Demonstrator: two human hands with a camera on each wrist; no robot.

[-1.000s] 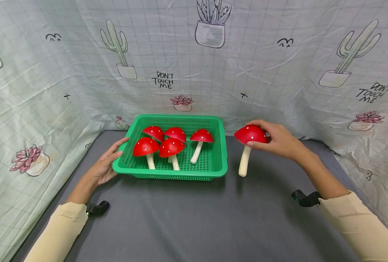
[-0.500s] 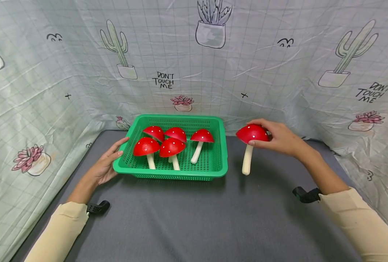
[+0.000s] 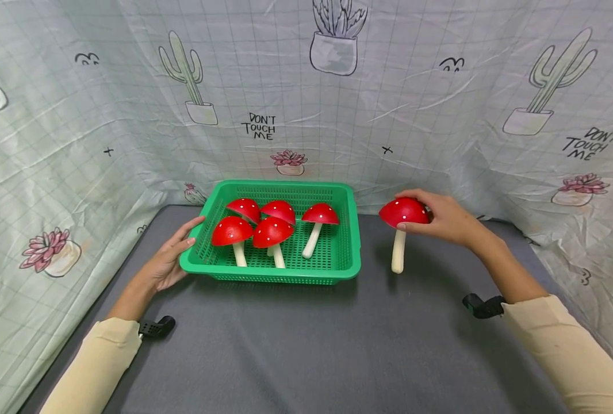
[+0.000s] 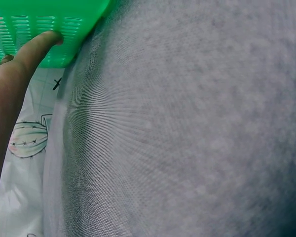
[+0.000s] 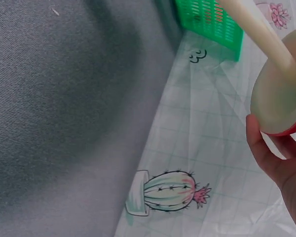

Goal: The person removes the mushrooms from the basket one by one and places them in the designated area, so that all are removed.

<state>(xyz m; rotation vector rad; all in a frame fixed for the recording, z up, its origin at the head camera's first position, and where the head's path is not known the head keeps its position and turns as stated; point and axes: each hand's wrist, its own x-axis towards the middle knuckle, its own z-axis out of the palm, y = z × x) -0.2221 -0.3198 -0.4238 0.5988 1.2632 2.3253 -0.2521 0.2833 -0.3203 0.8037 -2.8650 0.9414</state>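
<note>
My right hand (image 3: 441,218) grips a toy mushroom (image 3: 406,212) by its red, white-dotted cap, thumb in front and fingers behind. The pale stem points down, almost upright, and appears just above the table. In the right wrist view, the hollow underside of the mushroom cap (image 5: 271,101) shows. A green perforated basket (image 3: 286,275) stands to the left, holding several similar toy mushrooms (image 3: 321,214). My left hand (image 3: 167,261) rests against the basket's left side with fingers fairly straight. One of its fingertips (image 4: 53,37) touches the outer wall in the left wrist view.
The table (image 3: 306,345) is covered in dark grey cloth. Behind and beside it hangs a pale curtain (image 3: 368,115) printed with cacti and lettering. A black strap (image 3: 482,306) juts from the right wrist, and another black strap (image 3: 156,328) from the left.
My right hand has shifted slightly right, away from the basket, with the mushroom, whose stem has swung nearer upright. The left hand and the basket have stayed in place.
</note>
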